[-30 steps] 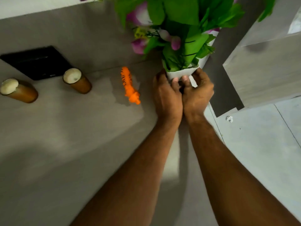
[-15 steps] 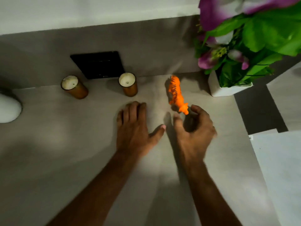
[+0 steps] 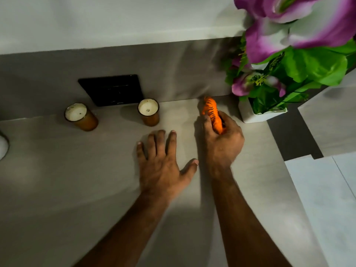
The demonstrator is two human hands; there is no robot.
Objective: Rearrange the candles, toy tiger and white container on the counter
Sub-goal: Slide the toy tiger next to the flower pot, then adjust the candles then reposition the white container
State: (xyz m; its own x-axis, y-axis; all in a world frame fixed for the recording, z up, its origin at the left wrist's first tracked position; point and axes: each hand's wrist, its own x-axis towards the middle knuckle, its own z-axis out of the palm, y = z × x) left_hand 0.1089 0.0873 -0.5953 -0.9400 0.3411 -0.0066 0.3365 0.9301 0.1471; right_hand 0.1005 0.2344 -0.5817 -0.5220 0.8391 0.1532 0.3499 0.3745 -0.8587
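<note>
On the grey counter [image 3: 77,189], seen from the head camera, the right hand [image 3: 221,143] clasps the toy tiger [image 3: 212,114], its long axis pointing toward the wall; the left hand [image 3: 161,162] rests flat, fingers spread, just beside.

Your right hand [image 3: 221,143] closes around the orange striped toy tiger [image 3: 212,114] right of centre, just beside the white square pot [image 3: 250,114] of purple flowers. Your left hand [image 3: 163,166] lies flat, fingers spread, on the grey counter [image 3: 77,189]. Two amber glass candles [image 3: 81,117] [image 3: 148,112] stand upright at mid-left, before a black wall plate [image 3: 111,89].
</note>
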